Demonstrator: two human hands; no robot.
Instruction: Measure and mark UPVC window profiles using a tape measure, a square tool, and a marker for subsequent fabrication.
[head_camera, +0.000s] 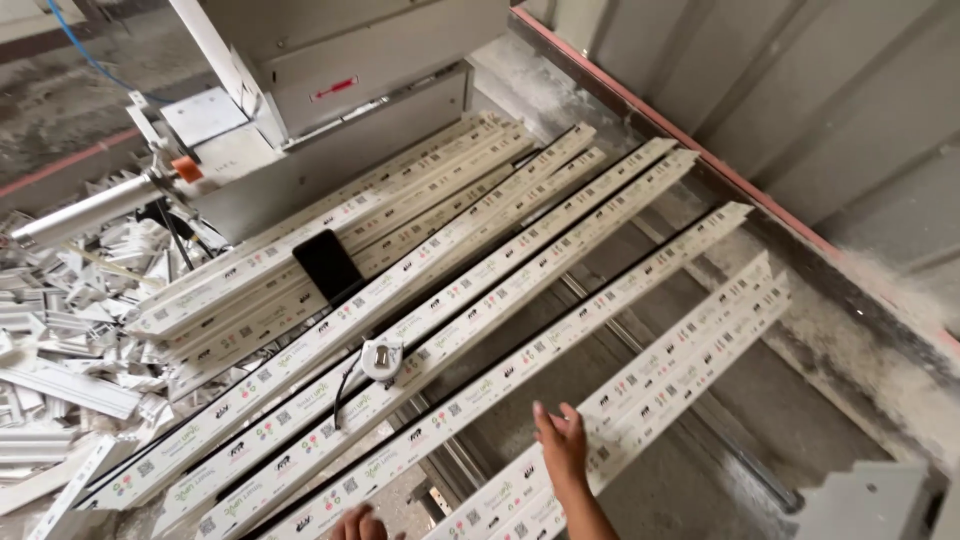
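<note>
Long white printed strips lie side by side, slanting from lower left to upper right. My right hand rests flat, fingers together, on the near end of the rightmost pair of strips. Only the knuckles of my left hand show at the bottom edge, beside the near end of a strip; what they touch is hidden. A small white tape measure with a dark strap lies on the middle strips. A black phone lies on the far stack of strips.
A grey machine with a metal cylinder stands at the back. White offcuts are heaped at the left. A corrugated grey wall with a red floor rail runs along the right. Bare concrete floor lies under the strips.
</note>
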